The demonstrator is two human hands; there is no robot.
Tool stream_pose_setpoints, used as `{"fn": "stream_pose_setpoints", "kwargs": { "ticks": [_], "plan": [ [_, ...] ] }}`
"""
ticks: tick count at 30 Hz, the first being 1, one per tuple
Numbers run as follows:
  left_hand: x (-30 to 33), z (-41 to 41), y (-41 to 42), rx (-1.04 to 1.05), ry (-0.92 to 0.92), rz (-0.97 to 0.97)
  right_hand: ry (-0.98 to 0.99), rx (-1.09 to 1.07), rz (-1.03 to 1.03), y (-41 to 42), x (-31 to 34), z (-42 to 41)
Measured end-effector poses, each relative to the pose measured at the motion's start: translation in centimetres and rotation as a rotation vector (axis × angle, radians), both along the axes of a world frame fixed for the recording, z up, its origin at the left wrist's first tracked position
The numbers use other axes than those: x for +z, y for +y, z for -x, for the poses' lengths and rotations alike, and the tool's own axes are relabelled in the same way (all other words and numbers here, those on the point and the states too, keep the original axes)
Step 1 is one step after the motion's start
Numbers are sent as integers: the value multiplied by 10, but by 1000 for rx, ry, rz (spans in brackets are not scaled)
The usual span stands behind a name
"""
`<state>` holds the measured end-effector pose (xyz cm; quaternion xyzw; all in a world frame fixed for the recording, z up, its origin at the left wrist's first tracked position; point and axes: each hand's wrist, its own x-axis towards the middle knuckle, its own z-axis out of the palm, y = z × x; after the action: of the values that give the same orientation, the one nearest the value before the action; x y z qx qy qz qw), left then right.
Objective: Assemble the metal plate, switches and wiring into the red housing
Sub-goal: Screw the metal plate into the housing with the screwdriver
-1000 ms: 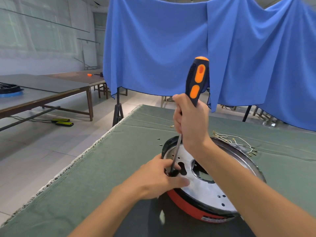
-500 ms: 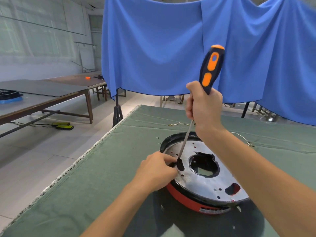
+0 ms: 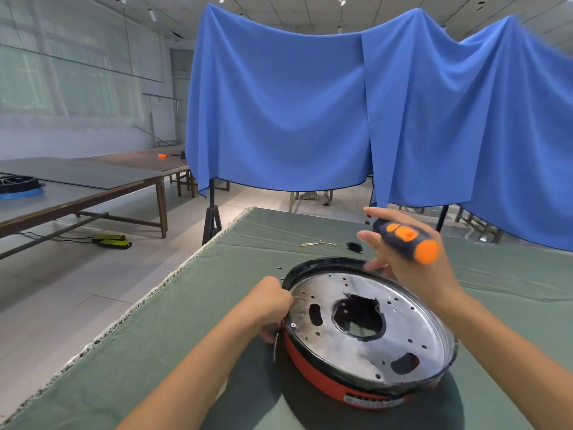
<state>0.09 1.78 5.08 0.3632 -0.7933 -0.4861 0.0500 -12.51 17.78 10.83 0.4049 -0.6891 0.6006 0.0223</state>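
Fingers [image 3: 280, 301] gripping red housing [image 3: 313, 364] rim, right hand [image 3: 412, 268] loosely holding screwdriver [image 3: 406, 240], label [image 3: 372, 399] seemingly unreadable

The right hand [image 3: 412, 268] is motion-blurred, and the screwdriver [image 3: 406, 240] it carries shows only its handle; the shaft is hidden behind the palm. The left hand [image 3: 269, 305] hides its fingertips at the red housing [image 3: 313, 373] rim, perhaps pinching something thin. The label on the housing is too small to read. Both forearms run off the bottom edge.
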Motion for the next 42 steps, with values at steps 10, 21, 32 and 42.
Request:
{"fn": "stream_pose_setpoints", "kwargs": {
  "ticks": [10,21,32,42],
  "plan": [
    [9,10,-28,-210,-17,33,273,-256,-552,25,-20,38],
    [18,24,-54,-366,-170,94,103,-120,-579,25,-61,67],
    [-52,85,-89,142,45,492,144,-41,-677,19,-60,79],
    [-66,113,-95,203,-79,726,159,-12,-678,16,-61,80]
  ]
}}
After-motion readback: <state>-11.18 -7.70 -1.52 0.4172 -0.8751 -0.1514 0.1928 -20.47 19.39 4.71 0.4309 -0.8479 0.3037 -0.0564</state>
